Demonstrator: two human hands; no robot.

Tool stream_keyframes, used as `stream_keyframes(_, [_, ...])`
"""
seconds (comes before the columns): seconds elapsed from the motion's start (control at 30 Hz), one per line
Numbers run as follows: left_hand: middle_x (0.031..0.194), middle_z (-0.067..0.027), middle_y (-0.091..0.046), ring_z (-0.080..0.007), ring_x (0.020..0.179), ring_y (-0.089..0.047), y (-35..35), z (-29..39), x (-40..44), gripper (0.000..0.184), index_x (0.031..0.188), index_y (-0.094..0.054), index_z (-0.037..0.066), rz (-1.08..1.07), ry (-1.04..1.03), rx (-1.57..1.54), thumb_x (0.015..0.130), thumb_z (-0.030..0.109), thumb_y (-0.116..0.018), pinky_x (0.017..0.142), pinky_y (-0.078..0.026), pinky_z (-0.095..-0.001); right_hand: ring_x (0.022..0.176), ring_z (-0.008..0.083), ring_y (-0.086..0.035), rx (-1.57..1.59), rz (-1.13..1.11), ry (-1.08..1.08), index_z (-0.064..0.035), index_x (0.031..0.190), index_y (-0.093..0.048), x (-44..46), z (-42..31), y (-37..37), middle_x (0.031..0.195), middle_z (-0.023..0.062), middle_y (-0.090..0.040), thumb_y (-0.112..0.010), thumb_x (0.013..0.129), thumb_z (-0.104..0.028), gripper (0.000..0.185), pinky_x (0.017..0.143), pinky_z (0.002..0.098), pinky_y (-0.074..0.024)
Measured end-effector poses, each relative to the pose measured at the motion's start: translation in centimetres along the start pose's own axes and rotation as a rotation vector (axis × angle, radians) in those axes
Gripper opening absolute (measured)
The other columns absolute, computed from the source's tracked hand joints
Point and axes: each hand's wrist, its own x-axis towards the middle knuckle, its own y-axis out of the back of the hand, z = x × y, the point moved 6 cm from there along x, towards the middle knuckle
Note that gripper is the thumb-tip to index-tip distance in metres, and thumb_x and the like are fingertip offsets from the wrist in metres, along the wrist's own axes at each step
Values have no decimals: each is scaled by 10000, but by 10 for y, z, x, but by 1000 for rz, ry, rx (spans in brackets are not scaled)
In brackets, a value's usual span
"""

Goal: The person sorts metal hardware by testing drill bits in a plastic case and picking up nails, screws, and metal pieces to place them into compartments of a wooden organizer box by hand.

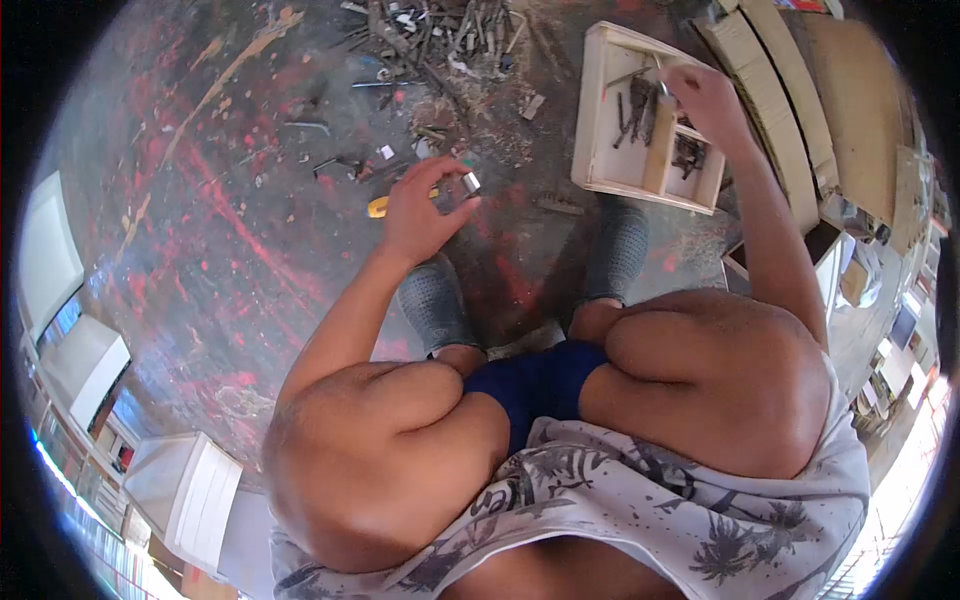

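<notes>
My left hand (418, 215) is above the floor, thumb and forefinger closed on a small silvery metal piece (471, 182). A yellow object (377, 207) shows beside and behind that hand; whether it is held or lies on the floor I cannot tell. My right hand (705, 105) reaches over a divided wooden tray (590, 150). Its fingertips are pinched at a small shiny metal piece (664, 89), partly hidden by the fingers. Dark slender metal bits (637, 110) lie in the larger compartment, and more dark pieces (689, 155) fill a small one.
A heap of metal scraps and rods (450, 40) covers the floor ahead. Loose hex-key-like pieces (308, 126) lie left of it. Cardboard sheets (780, 90) lean at the right. White boxes (180, 490) stand at the far left. My feet are just below the tray.
</notes>
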Motion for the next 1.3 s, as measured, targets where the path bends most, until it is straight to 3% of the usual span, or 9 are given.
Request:
stream_keyframes(0.07, [1160, -84, -684, -218, 1016, -679, -7, -11, 3, 445, 1231, -641, 68, -95, 137, -366, 833, 146, -825, 897, -549, -395, 745, 317, -717, -128, -169, 72, -78, 1049, -758, 5, 21, -18, 776, 154, -722, -594, 998, -467, 425, 707, 428, -551])
stream_keyframes(0.17, [1170, -62, -674, -170, 1043, -673, -12, -10, 2, 470, 1286, -601, 41, -184, 247, -816, 879, 130, -817, 913, -549, -346, 748, 367, -697, -258, 12, 160, -83, 1001, -755, -16, -38, 2, 797, 169, -726, -603, 997, -430, 379, 723, 431, -554])
stream_keyframes(0.3, [1177, -57, -670, -164, 1061, -668, -18, -1, -6, 479, 1332, -567, 50, -285, 289, -1258, 906, 86, -784, 934, -554, -347, 861, 236, -734, 347, -328, 71, -74, 1096, -744, -32, -86, -44, 911, 123, -756, -645, 989, -326, 291, 819, 410, -563])
stream_keyframes(0.4, [1193, -64, -668, -161, 1077, -661, -22, 8, -9, 471, 1347, -555, 53, -295, 328, -1413, 921, 54, -755, 911, -569, -354, 1099, 216, -685, 727, -701, 319, -37, 1404, -525, -60, -141, -86, 1255, 118, -677, -682, 988, -258, 496, 910, 369, -561])
stream_keyframes(0.43, [1183, -61, -673, -163, 1053, -668, -24, 7, -8, 471, 1344, -557, 52, -267, 361, -1343, 919, 63, -761, 890, -577, -353, 1145, 225, -668, 862, -797, 404, -30, 1466, -458, -73, -160, -92, 1312, 131, -645, -675, 992, -233, 560, 929, 364, -557])
stream_keyframes(0.53, [1147, -65, -693, -159, 956, -690, -31, 7, -8, 443, 1309, -589, 52, -193, 425, -1118, 913, 99, -781, 797, -591, -338, 1109, 224, -669, 1230, -1030, 13, -44, 1465, -459, -105, -187, -103, 1199, 142, -677, -688, 972, -202, 566, 963, 379, -539])
stream_keyframes(0.7, [1060, -94, -723, -122, 759, -705, -25, 18, -6, 345, 1228, -701, 59, -232, 369, -505, 917, 176, -793, 671, -570, -290, 994, 193, -681, 1081, -995, -61, -41, 1410, -493, -98, -163, -115, 1135, 118, -681, -661, 989, -169, 471, 843, 339, -571])
stream_keyframes(1.03, [1057, -76, -722, -134, 824, -714, -15, 28, 3, 304, 1217, -708, 53, -235, 253, -439, 946, 188, -747, 769, -551, -299, 849, 147, -685, 890, -757, 15, -50, 1359, -516, -76, -122, -79, 1017, 73, -667, -661, 994, -141, 403, 753, 318, -582])
stream_keyframes(1.3, [1012, -81, -739, -164, 838, -707, -12, 17, 2, 289, 1154, -727, 73, -134, 195, -354, 906, 218, -761, 756, -556, -332, 858, 189, -719, 760, -567, -60, -6, 1357, -488, -51, -80, -67, 1015, 123, -668, -664, 972, -86, 431, 756, 322, -615])
